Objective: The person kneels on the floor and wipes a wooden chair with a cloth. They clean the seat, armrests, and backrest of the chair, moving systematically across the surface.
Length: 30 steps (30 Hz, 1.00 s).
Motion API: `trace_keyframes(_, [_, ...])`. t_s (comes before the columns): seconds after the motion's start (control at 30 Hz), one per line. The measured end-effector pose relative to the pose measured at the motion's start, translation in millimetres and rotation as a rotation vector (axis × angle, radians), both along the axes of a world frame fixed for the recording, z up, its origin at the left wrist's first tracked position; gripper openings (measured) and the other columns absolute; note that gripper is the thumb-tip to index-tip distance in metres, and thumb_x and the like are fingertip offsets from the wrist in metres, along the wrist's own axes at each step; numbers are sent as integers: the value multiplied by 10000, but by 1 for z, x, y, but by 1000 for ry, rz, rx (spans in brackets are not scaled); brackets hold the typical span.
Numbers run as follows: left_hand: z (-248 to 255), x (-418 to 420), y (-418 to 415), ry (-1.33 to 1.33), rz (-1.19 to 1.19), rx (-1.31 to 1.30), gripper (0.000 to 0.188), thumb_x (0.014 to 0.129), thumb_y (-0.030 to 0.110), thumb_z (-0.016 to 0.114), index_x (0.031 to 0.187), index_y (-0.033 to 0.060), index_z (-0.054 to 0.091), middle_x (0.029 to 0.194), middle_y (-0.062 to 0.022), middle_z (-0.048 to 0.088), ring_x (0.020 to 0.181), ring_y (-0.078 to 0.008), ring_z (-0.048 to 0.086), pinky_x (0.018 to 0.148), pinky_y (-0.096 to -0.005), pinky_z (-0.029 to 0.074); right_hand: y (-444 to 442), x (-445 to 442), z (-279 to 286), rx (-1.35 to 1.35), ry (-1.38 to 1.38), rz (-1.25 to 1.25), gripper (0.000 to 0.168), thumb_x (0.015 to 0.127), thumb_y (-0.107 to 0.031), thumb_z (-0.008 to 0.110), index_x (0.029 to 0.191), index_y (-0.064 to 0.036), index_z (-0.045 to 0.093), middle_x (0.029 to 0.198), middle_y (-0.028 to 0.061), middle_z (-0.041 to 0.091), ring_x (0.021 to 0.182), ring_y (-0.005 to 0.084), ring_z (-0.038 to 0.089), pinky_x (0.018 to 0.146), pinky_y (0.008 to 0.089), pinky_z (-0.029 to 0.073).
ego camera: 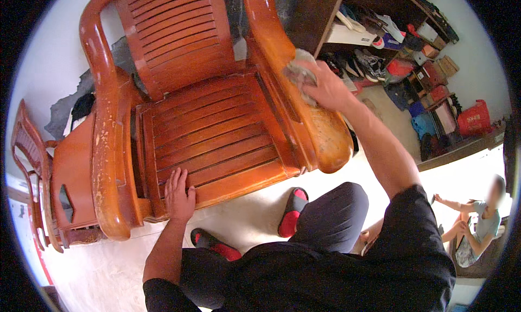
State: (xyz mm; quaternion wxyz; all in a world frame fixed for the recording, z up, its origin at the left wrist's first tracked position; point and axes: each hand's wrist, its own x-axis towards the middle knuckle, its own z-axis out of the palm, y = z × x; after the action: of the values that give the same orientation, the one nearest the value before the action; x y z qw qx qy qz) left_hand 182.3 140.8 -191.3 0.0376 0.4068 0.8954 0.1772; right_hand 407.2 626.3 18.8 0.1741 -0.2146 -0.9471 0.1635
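A brown wooden armchair (211,120) with a slatted seat and slatted backrest stands in front of me. My right hand (325,86) presses a greyish cloth (300,73) onto the top of the right armrest (329,137). Worn, dull patches show on that armrest near its rounded front end. My left hand (179,194) rests flat on the front left part of the seat, fingers apart, holding nothing. The left armrest (106,165) is glossy, with its finish flaked along the top.
A shelf unit (331,14) with shoes and boxes stands at the right, near a red bag (474,118). Another wooden chair (30,149) and a brown panel (77,169) are at the left. A person (482,218) sits at the far right. My slippered feet (294,214) are on the pale floor.
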Motion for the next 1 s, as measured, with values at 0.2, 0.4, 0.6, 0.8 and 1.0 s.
trace_keyframes(0.2, [5,4,8,-3,11,-19,639,1026,197,649,1642,132,493,1751,-100,413,1642,-316,330,1359,-511,227,-124,108,37,82,-125,-76,744,867,-182,788,1574,-253,565,1597,293,461,1402,532,543,1185,568,487])
trace_keyframes(0.4, [7,5,7,-8,7,-44,646,1027,198,666,1645,136,491,1756,-87,409,1642,-315,330,1360,-497,227,-97,79,31,126,-56,-19,696,848,-283,825,1513,-239,625,1517,261,534,1301,543,598,1115,575,533])
trace_keyframes(0.6, [2,0,1,-16,3,-16,641,1038,203,663,1651,125,489,1753,-101,413,1641,-316,330,1359,-501,223,-21,-14,11,109,-70,-111,728,876,-459,793,1547,-284,574,1398,271,604,1251,496,655,1084,558,558])
trace_keyframes(0.8, [0,0,12,-12,-35,2,639,1051,203,650,1662,131,477,1752,-107,413,1639,-329,331,1357,-512,227,-9,-15,5,96,-55,-228,709,891,-484,768,1541,-275,578,1407,291,592,1272,511,640,1089,561,554])
trace_keyframes(1.0, [3,1,-2,-11,-1,-6,629,1047,212,665,1649,136,499,1747,-105,423,1630,-329,350,1352,-500,244,-90,69,12,99,-10,-85,729,857,-316,806,1549,-262,583,1432,288,578,1287,528,615,1103,582,541])
